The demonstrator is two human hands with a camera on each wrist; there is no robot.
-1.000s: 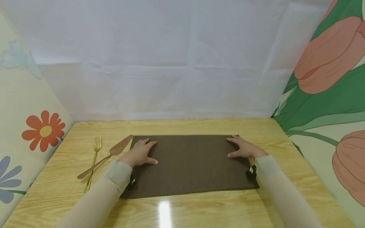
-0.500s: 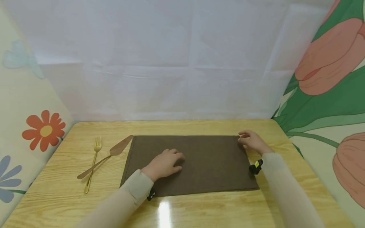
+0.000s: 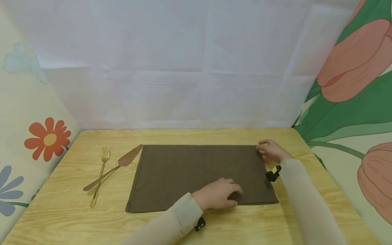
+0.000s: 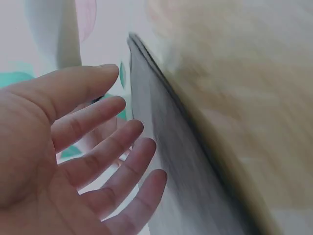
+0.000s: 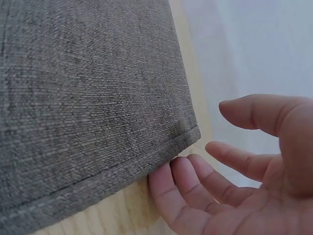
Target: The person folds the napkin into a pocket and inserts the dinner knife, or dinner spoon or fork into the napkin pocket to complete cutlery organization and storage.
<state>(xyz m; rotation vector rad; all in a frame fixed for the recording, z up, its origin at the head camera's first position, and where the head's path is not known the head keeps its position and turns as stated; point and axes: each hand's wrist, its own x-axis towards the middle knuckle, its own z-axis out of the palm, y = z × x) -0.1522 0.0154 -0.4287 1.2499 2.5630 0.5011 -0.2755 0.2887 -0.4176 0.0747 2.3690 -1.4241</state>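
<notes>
A dark brown cloth (image 3: 183,170) lies flat in a long rectangle on the table; in the left wrist view its edge shows layers. My left hand (image 3: 215,194) hovers at the cloth's near edge, right of its middle. Seen from the left wrist, that hand's fingers (image 4: 117,171) are spread and loosely bent, with nothing between them. At the far right corner is my right hand (image 3: 272,150). In the right wrist view its fingertips (image 5: 161,178) meet the hemmed edge of the cloth (image 5: 98,98) from beside or below, while the thumb stays apart from it.
Left of the cloth, a copper-coloured cake server (image 3: 127,158) lies crossed over a gold fork (image 3: 105,156), its tip at the cloth's far left corner. A white sheet (image 3: 196,85) hangs behind the wooden table (image 3: 61,190). Flower-patterned walls flank both sides.
My left hand has swept from the cloth's left end rightward and nearer, to its front edge. The right hand has shifted off the cloth to its far right corner.
</notes>
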